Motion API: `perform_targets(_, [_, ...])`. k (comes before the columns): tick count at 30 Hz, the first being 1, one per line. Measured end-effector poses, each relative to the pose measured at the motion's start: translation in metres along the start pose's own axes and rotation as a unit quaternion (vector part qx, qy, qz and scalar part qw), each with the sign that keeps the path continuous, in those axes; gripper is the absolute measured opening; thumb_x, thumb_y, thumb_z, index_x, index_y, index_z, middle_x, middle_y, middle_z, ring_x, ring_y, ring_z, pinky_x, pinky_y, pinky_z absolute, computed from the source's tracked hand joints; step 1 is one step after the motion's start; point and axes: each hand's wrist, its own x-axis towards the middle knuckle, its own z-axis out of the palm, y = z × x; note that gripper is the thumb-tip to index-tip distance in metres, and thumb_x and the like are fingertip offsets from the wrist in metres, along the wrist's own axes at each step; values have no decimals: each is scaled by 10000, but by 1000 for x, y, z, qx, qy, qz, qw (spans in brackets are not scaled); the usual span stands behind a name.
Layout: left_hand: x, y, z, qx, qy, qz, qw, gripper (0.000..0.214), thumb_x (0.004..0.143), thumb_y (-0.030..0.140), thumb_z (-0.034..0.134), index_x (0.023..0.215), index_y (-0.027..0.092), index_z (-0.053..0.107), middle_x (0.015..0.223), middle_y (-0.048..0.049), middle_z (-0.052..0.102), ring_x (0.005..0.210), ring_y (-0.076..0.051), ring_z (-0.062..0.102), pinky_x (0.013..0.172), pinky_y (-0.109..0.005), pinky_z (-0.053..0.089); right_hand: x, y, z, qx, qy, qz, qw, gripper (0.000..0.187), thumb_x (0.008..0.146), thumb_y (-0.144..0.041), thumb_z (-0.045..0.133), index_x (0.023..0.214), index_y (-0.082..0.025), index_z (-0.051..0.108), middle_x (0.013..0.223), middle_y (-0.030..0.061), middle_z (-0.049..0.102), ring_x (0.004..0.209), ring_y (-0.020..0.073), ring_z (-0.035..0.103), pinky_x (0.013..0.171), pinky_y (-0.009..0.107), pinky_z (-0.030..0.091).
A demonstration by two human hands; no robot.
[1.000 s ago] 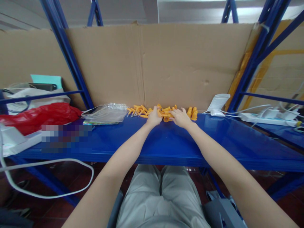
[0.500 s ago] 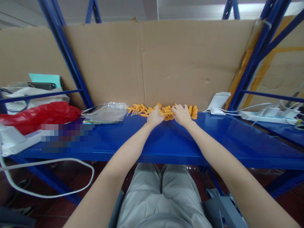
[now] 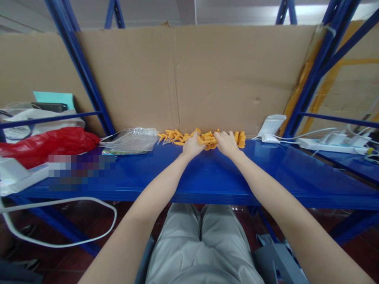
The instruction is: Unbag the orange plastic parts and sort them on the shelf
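A heap of small orange plastic pieces (image 3: 207, 139) lies at the back of the blue metal shelf (image 3: 207, 177), against the cardboard sheet. My left hand (image 3: 192, 146) rests on the left part of the heap with its fingers curled over some pieces. My right hand (image 3: 227, 142) lies on the right part, fingers bent down among the pieces. More orange pieces (image 3: 171, 137) trail off to the left, and a few (image 3: 241, 139) lie just right of my right hand. What each hand grips is hidden by the fingers.
A stack of clear plastic bags (image 3: 133, 139) lies left of the heap, then a red bag (image 3: 44, 144). A white pouch (image 3: 271, 125), cables and a power strip (image 3: 328, 146) sit to the right. Blue rack posts (image 3: 85, 79) rise at both sides. A white cable (image 3: 59, 221) hangs below.
Both hands have stayed on the orange heap. The right hand has shifted slightly deeper and to the right among the pieces.
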Motion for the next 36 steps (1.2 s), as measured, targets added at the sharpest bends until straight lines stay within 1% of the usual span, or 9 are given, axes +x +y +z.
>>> perform_targets(3, [1, -2, 0, -7, 5, -1, 1000, 536, 793, 234, 660, 1294, 157, 487, 1210, -139, 690, 1159, -268, 645, 957, -349, 486, 0, 3, 2, 12, -3, -6, 1000, 411, 927, -142, 448, 1328, -75, 504, 1166, 216, 676, 1137, 317, 563, 976, 429, 309])
perform_targets(8, [0, -2, -2, -2, 17, -2, 1000, 485, 813, 274, 650, 1265, 173, 504, 1162, -127, 704, 1145, -273, 649, 928, -345, 494, -1, 5, 6, 41, 7, -27, 999, 391, 960, -249, 464, 1314, -107, 551, 1248, 205, 650, 1176, 323, 554, 1036, 482, 288])
perform_targets(13, [-1, -1, -1, 15, 14, -1, 1000, 492, 814, 271, 647, 1270, 155, 504, 1152, -140, 703, 1147, -276, 647, 930, -344, 491, -1, 2, 5, 41, 3, -27, 999, 334, 948, -214, 466, 1234, -123, 614, 1255, 185, 649, 1181, 310, 541, 1061, 510, 256])
perform_targets(18, [0, -1, -2, 13, 13, -12, 1000, 485, 805, 263, 655, 1260, 171, 514, 1164, -139, 703, 1155, -280, 643, 932, -351, 495, -1, 7, 6, 19, 13, -7, 1000, 299, 918, -158, 480, 1182, -133, 620, 1168, 175, 677, 1137, 295, 545, 985, 467, 314])
perform_targets(22, [0, -2, -6, 22, 12, -44, 999, 514, 812, 287, 639, 1290, 169, 494, 1141, -161, 710, 1102, -301, 668, 900, -366, 510, 0, 25, 11, 29, 49, 53, 997, 256, 917, -224, 498, 1123, -152, 630, 1115, 167, 686, 1092, 299, 544, 906, 434, 363])
perform_targets(25, [0, -1, -9, 24, 13, -50, 998, 516, 814, 290, 630, 1292, 160, 487, 1134, -170, 710, 1088, -307, 673, 893, -372, 514, 1, 44, 13, 76, 72, 142, 984, 235, 895, -276, 546, 1076, -162, 644, 1085, 157, 694, 1066, 302, 575, 874, 425, 406])
perform_targets(29, [0, -2, -8, 20, 19, -46, 999, 496, 808, 286, 636, 1271, 179, 495, 1131, -158, 713, 1088, -304, 671, 906, -378, 509, 1, 70, 18, 172, 37, 268, 947, 263, 861, -295, 616, 1085, -163, 656, 1073, 145, 711, 994, 271, 649, 819, 369, 475])
perform_targets(32, [1, -3, -7, 23, 24, -43, 999, 487, 801, 284, 643, 1257, 184, 504, 1131, -156, 712, 1100, -311, 665, 910, -384, 507, -1, 81, 26, 207, 19, 303, 930, 289, 828, -264, 663, 1093, -147, 666, 1060, 143, 718, 970, 249, 675, 814, 328, 495])
perform_targets(36, [1, -2, -7, 26, 17, -40, 999, 507, 802, 285, 639, 1274, 165, 498, 1136, -166, 711, 1101, -313, 666, 903, -376, 509, -2, 84, 38, 214, -7, 307, 927, 343, 786, -202, 696, 1118, -121, 672, 1037, 143, 723, 963, 244, 687, 844, 321, 511])
